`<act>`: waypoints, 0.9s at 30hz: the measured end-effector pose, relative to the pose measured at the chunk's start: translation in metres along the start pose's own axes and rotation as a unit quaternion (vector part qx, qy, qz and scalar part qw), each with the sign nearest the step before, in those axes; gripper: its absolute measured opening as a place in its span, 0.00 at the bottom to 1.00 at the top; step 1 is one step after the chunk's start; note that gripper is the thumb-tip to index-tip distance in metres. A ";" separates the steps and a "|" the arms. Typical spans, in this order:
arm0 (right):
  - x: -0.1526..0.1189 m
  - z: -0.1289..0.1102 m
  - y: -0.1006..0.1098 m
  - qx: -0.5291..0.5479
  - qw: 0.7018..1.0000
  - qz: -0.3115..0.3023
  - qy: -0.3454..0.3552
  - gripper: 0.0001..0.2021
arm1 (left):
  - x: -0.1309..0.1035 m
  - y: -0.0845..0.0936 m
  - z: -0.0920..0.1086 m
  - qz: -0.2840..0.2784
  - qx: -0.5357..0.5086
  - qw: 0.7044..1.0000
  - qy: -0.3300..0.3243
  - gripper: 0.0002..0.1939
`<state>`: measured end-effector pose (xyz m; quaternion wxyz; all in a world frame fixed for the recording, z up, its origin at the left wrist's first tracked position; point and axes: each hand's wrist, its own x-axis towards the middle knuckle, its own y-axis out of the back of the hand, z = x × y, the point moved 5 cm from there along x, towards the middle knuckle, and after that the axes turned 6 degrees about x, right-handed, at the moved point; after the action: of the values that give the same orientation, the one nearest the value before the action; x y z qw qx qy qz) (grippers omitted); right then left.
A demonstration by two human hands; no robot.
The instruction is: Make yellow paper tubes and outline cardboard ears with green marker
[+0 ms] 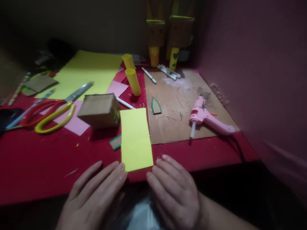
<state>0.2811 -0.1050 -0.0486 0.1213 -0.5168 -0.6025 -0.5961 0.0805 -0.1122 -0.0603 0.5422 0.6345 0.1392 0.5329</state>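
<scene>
A yellow paper rectangle (136, 137) lies in front of me, its near end close to the table's front edge. My left hand (96, 191) has its fingers stretched out, with the fingertips touching the lower left corner of that paper. Beside the lower right corner is my right hand (176, 191), its fingers extended and slightly bent, tips at or just off the paper's edge. Both thumbs are hidden. A green-edged cardboard strip (116, 142) pokes out from the paper's left side. Just behind it sits a small cardboard box (98, 110).
Scissors (59, 111) lie left on the red table (43, 166), near a large yellow sheet (88, 68). Two yellow paper tubes (133, 82) stand behind. A cardboard sheet (168, 131) bears markers (148, 75), a green-edged pointed piece (156, 106) and a pink glue gun (201, 115). Cardboard figures (181, 35) stand behind.
</scene>
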 end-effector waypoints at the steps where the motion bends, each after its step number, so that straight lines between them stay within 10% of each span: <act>1: 0.000 0.001 0.003 0.012 1.000 -0.004 -0.013 0.14 | 0.004 0.003 0.000 -0.007 -0.011 1.000 0.005 0.24; 6: 0.002 0.007 0.011 0.009 0.996 -0.001 -0.085 0.16 | 0.016 0.015 0.005 0.010 -0.023 0.999 -0.019 0.20; 17: 0.018 -0.004 -0.020 -0.073 0.992 -0.100 0.017 0.18 | 0.013 -0.004 0.013 0.023 0.060 0.991 -0.119 0.20; 27: 0.014 0.009 0.005 -0.023 0.994 0.008 -0.109 0.19 | 0.013 0.018 -0.018 0.058 -0.047 0.996 0.039 0.09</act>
<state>0.2829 -0.0922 -0.0367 0.0475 -0.5864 -0.5937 -0.5490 0.0635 -0.1001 -0.0411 0.5336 0.5942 0.0984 0.5938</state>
